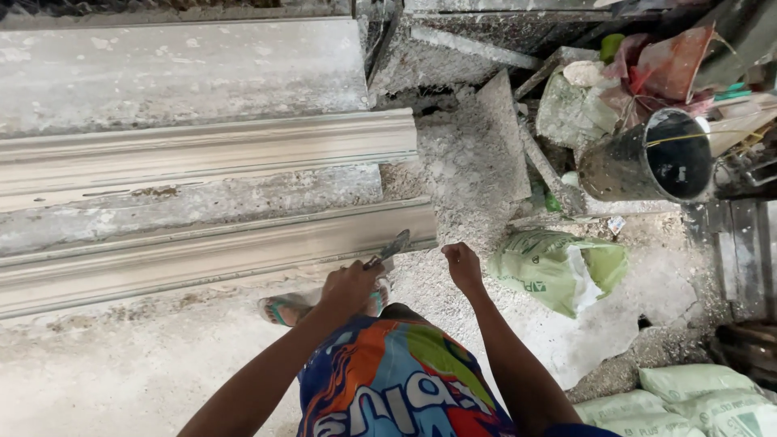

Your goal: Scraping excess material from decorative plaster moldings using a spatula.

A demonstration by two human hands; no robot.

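Left hand [348, 287] gripping a trowel [391, 247] at the near moulding's [202, 255] end. Right hand [463, 265] curled shut, empty, just beside the green sack [558, 271].

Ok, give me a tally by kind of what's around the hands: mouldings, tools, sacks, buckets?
Long pale mouldings: 2
Trowel in left hand: 1
Green sacks: 4, one open one by right hand at, three stacked lower right
Dark bucket: 1
Total: 8
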